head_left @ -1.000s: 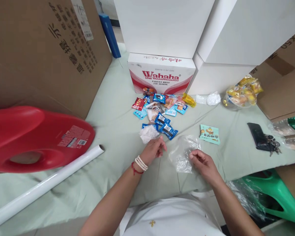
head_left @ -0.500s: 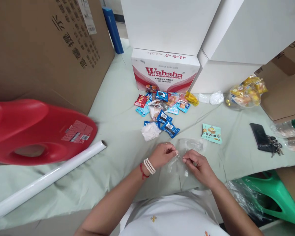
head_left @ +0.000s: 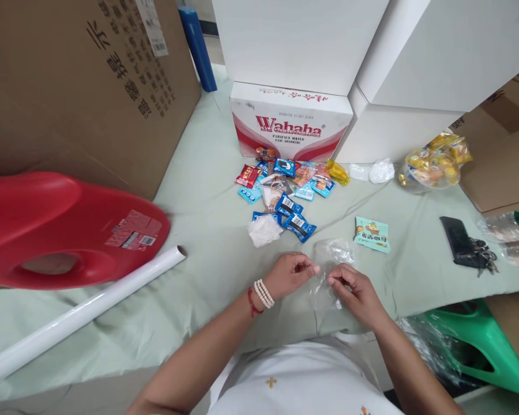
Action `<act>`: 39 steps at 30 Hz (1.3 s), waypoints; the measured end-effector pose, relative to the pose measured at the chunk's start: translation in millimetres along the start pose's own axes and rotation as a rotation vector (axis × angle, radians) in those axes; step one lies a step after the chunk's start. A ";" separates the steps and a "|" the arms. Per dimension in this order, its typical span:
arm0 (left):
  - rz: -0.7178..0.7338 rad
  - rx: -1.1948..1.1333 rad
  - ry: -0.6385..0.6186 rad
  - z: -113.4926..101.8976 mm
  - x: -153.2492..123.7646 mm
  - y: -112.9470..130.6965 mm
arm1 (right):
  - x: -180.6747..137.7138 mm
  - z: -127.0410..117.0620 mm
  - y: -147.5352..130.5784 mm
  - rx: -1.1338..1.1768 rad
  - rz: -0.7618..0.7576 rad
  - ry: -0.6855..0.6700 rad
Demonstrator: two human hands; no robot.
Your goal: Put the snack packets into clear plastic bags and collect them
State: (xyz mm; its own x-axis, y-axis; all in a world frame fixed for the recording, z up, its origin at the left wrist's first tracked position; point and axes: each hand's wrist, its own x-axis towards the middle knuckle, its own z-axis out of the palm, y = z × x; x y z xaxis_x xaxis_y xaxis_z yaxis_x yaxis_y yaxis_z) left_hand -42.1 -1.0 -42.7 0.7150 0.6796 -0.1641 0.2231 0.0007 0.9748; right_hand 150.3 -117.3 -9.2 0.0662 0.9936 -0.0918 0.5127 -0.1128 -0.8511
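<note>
Head view, from the far left: I read 温馨提示 on the brown carton; its smaller lines escape me. Below it is a red plastic piece with an oval opening and a barcode label, then a white roll. Mid-bench, blue snack packets front a mixed pile before the white-and-red carton marked "Wahaha® PURIFIED WATER FOR DRINKING".

My left hand has thumb and forefinger nearly together beside the clear plastic bag; whether they grip film, I cannot tell. The bag sits between the hands at the bench's near side, its film pinched, I judge, by my right hand. The step looks like handling its edge; the next move calls for a light, sure fingertip hold. Farther right are a mint snack packet, its Chinese lettering unclear, and a black phone under keys.
</note>
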 end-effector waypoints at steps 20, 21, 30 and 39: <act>-0.006 -0.049 -0.051 3.1 -0.9 -1.9 | 1.3 0.0 -6.5 0.022 0.010 -0.053; 0.002 -0.036 -0.052 4.3 -1.1 -2.2 | 2.5 1.7 -8.3 0.025 0.000 -0.054; -0.025 -0.184 -0.034 1.9 -0.3 -7.0 | 0.0 -16.6 16.6 -0.030 0.226 0.313; 0.159 -0.083 0.045 16.6 -5.5 7.8 | 15.0 5.2 -24.3 0.377 0.341 0.037</act>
State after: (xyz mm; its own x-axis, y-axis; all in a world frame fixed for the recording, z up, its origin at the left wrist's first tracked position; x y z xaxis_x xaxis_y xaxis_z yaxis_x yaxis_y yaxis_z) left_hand -33.3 -16.9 -36.8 0.7060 0.7082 -0.0013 0.0524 -0.0503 0.9974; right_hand 134.4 -99.6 7.4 0.2096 0.8990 -0.3845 0.1123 -0.4128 -0.9039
